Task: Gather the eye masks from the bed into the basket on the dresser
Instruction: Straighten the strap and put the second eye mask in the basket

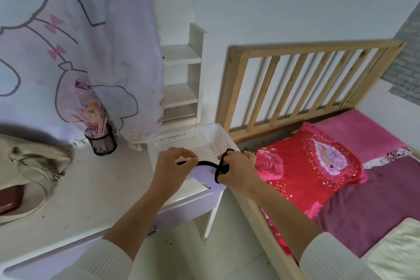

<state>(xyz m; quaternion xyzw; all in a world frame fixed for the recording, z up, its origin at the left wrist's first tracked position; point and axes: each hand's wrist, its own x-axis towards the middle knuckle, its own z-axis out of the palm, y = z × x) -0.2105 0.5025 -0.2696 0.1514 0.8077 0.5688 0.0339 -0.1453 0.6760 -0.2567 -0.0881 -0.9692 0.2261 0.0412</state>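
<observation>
- Fingers [189, 159] of my left hand [169, 166]: pinched together on the black strap [204, 163] of the eye mask [204, 176].
- Fingers [223, 157] of my right hand [238, 171]: closed, with the strap's other end looped around them.
- Eye mask: pale lilac, hanging between my two hands, just above the near edge of the basket [200, 137] and the corner of the counter [91, 188].
- Basket: white, perforated plastic, on the counter's right end, next to the bed [363, 188].
- Bed: wooden slatted headboard [306, 79], red rose-print pillow [306, 166], pink and plum covers.
- Counter, other items: black mesh cup [102, 142] holding sticks; beige handbag [34, 161] at left edge.
- Behind counter: lilac cartoon-print cloth [68, 52] draped down; white shelf unit [184, 79].
- Sleeves: white ribbed knit, both pushed up the forearms.
</observation>
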